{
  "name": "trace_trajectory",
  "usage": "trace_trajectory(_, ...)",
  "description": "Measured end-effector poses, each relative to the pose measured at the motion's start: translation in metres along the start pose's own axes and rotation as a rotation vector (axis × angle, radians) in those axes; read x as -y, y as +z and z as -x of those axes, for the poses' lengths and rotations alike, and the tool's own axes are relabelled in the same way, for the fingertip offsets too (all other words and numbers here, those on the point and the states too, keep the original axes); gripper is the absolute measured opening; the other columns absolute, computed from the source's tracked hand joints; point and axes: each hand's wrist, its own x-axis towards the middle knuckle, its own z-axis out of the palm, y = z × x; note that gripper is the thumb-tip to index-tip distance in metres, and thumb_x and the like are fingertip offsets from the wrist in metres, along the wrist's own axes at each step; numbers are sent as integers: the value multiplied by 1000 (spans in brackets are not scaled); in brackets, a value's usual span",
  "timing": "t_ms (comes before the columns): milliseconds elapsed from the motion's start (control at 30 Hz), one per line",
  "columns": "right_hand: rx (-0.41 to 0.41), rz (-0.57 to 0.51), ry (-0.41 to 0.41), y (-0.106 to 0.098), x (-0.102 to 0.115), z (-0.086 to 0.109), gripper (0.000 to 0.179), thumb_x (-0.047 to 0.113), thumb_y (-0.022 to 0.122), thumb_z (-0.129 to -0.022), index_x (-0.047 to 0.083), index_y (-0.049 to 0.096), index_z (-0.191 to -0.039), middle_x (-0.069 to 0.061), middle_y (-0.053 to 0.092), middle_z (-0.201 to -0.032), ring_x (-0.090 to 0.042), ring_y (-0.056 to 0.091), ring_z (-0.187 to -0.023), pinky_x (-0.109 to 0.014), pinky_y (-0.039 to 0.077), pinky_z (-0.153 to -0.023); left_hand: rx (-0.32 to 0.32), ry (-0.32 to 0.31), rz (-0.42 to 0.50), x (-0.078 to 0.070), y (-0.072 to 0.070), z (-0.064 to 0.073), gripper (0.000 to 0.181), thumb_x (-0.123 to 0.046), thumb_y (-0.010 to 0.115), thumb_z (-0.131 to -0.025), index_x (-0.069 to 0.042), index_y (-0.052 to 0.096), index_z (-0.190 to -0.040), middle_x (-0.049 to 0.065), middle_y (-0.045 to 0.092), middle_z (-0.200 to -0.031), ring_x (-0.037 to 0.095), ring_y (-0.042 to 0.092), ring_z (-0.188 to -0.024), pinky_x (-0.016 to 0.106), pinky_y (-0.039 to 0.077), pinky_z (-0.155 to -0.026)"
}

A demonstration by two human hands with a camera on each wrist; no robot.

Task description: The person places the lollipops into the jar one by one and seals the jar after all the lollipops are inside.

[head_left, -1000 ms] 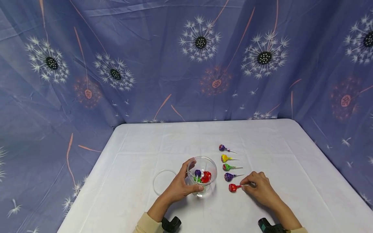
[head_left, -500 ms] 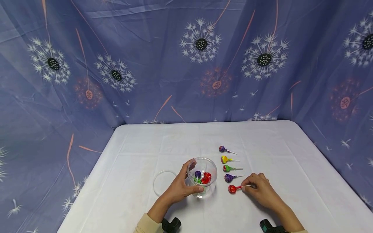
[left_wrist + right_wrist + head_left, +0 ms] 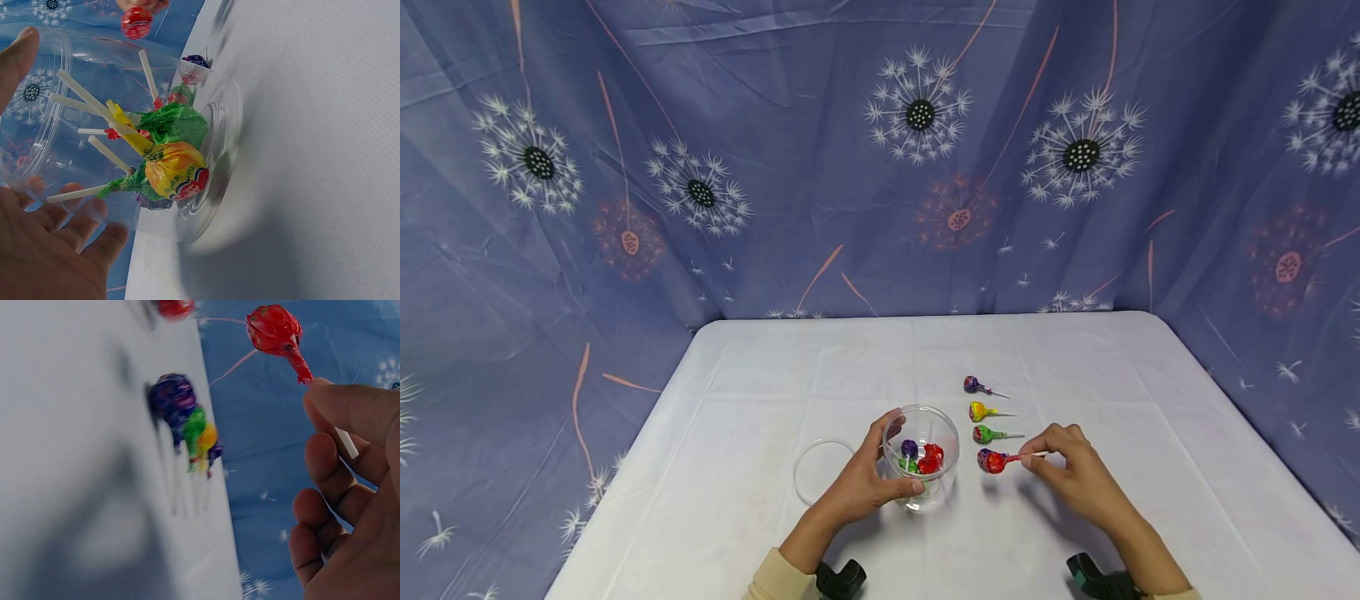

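My left hand (image 3: 863,483) grips a clear plastic jar (image 3: 921,496) around its side, thumb in front and fingers behind. Several wrapped lollipops lie inside it; the left wrist view shows a yellow lollipop (image 3: 175,169) and a green lollipop (image 3: 178,125) with white sticks. Between thumb and fingertip my right hand (image 3: 1075,477) pinches the stick of a red lollipop (image 3: 274,331), raised off the table. In the head view its head overlaps a purple lollipop (image 3: 172,400) lying on the cloth.
Beyond the purple one, a green lollipop (image 3: 983,433), a yellow lollipop (image 3: 978,411) and another purple lollipop (image 3: 972,384) lie in a column. A clear ring-shaped lid (image 3: 799,467) lies left of the jar on the white table (image 3: 745,375). A dandelion-print curtain (image 3: 820,208) hangs behind.
My right hand has lifted the red lollipop off the table, from the near end of the column. The left hand and jar have stayed in place.
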Motion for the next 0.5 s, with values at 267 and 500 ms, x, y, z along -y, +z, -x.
trace_trajectory(267,-56,-11,-7,-10,17,-10,10,19,71,-84,30,68,-84,15,58,-80,-1,36,-83,-25,32,-67,3,2,6,1,0,0,92,-28,79,-76,-34,20,-146,7,32,-153,34,34,-139,59,23,-114)
trace_trajectory(500,-90,-52,-55,-15,34,-22,9,16,70,-84,25,70,-86,14,59,-82,-1,38,-86,-22,32,-71,0,1,0,2,0,0,93,-32,79,-75,-33,21,-147,6,33,-152,34,33,-139,58,24,-114)
